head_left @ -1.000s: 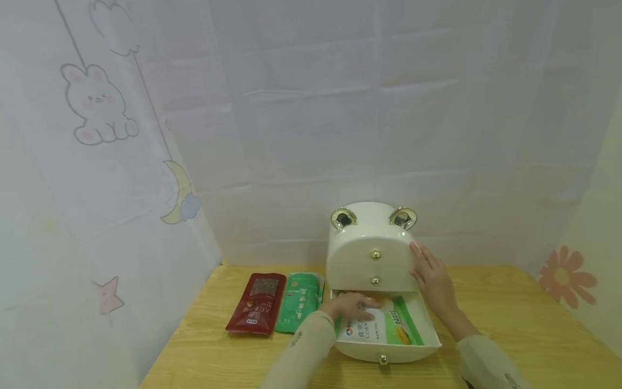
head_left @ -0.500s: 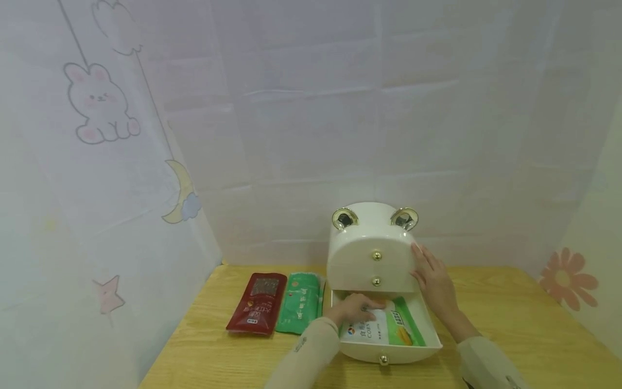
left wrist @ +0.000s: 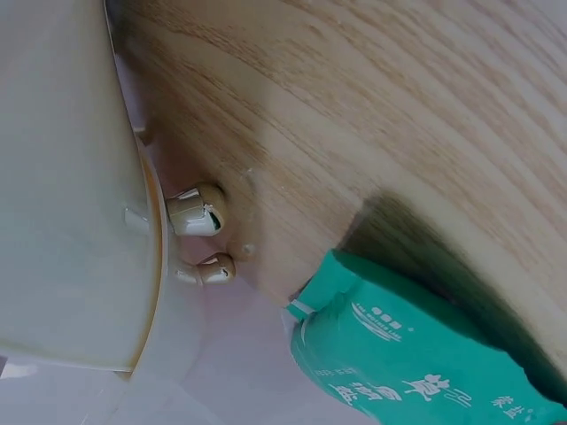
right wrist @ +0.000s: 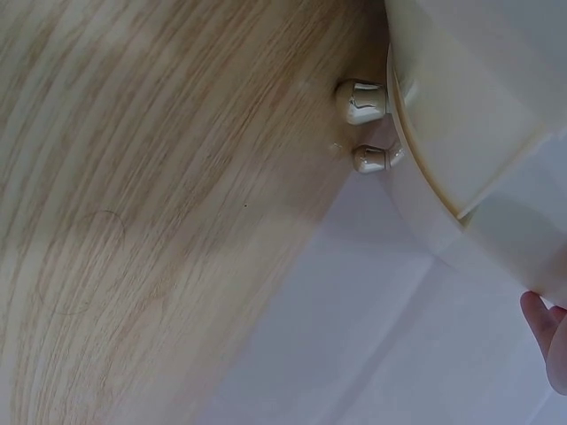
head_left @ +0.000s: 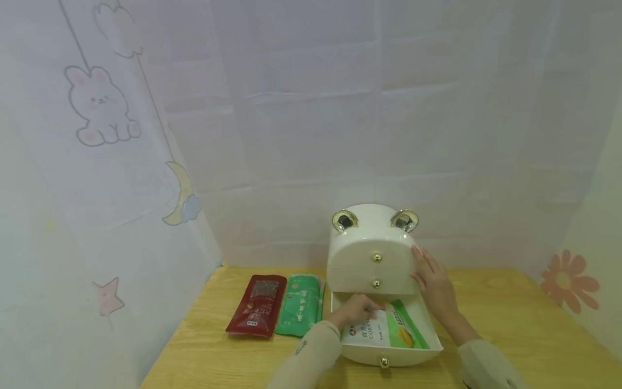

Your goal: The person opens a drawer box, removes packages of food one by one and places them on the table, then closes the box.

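A white storage box (head_left: 355, 273) with frog-like eyes stands on the table, its bottom drawer (head_left: 357, 354) pulled out. Inside the drawer lies a white and green corn starch packet (head_left: 381, 332). My left hand (head_left: 356, 312) reaches into the drawer and pinches the packet's upper edge with curled fingers; the fingertips are partly hidden. Against the box's right side rests my right hand (head_left: 437, 289), fingers fairly straight. Some of its fingers (right wrist: 539, 323) show at the edge of the right wrist view. The left wrist view shows the box's side (left wrist: 71, 195) but no hand.
Left of the box lie a dark red packet (head_left: 257, 307) and a green packet (head_left: 298, 307), side by side on the wooden table (head_left: 194, 351). Two more knobbed drawers are shut above the pulled-out one. A printed cloth (head_left: 291, 140) hangs behind.
My left hand's fingers have curled in at the packet's upper edge. The packet has shifted slightly right and toward me. The right hand stays on the box.
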`<state>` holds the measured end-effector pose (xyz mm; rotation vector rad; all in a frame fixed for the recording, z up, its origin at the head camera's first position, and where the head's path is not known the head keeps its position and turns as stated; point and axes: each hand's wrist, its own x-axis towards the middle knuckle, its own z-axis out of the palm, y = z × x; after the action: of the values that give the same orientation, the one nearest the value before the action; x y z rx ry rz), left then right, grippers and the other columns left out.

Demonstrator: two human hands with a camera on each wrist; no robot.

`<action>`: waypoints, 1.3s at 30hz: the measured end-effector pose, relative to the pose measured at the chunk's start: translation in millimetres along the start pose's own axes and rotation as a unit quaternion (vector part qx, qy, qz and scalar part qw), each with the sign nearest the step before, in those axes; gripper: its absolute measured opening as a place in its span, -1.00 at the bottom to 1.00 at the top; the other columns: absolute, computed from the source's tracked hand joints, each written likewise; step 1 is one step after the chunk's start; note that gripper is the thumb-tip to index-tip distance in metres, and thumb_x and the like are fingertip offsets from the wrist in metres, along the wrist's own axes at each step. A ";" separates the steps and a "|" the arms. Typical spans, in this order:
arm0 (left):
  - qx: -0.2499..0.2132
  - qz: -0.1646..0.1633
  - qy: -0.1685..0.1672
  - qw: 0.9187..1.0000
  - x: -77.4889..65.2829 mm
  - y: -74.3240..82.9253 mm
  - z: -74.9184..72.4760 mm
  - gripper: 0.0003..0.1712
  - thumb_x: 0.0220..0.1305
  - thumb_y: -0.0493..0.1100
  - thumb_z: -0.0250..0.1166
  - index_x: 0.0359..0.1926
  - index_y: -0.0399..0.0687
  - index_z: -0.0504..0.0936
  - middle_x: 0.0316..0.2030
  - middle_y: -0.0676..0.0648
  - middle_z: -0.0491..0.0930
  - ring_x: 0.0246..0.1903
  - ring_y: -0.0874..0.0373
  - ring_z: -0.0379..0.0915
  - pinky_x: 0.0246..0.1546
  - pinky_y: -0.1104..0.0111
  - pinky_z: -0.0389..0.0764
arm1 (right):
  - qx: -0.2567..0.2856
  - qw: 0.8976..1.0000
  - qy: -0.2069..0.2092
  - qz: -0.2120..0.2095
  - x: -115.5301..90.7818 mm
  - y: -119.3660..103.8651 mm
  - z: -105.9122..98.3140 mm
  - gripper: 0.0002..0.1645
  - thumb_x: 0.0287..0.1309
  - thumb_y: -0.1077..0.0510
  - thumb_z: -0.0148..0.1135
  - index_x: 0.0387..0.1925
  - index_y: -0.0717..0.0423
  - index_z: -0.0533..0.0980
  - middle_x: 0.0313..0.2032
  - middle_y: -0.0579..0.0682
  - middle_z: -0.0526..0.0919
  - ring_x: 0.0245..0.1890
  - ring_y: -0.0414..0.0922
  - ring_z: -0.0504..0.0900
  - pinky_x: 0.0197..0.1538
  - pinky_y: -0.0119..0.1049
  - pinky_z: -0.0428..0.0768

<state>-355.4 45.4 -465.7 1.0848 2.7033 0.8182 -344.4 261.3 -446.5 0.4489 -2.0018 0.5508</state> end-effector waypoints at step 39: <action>-0.049 -0.066 0.056 0.995 -6.3 38.2 -23.5 -0.82 0.14 -0.35 0.21 -0.23 -0.23 0.67 -0.42 -0.07 0.65 -0.60 0.32 0.37 -0.52 0.57 0.42 | 0.002 1.000 0.001 0.017 -1.6 -0.5 -0.8 -0.10 -0.21 0.37 0.37 0.27 0.10 0.27 0.14 0.27 0.39 -0.14 0.26 0.44 -0.34 0.11 0.53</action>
<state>-334.5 53.7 -426.4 0.8539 2.7566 1.0056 -342.8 261.4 -447.5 0.4163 -2.0113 0.5759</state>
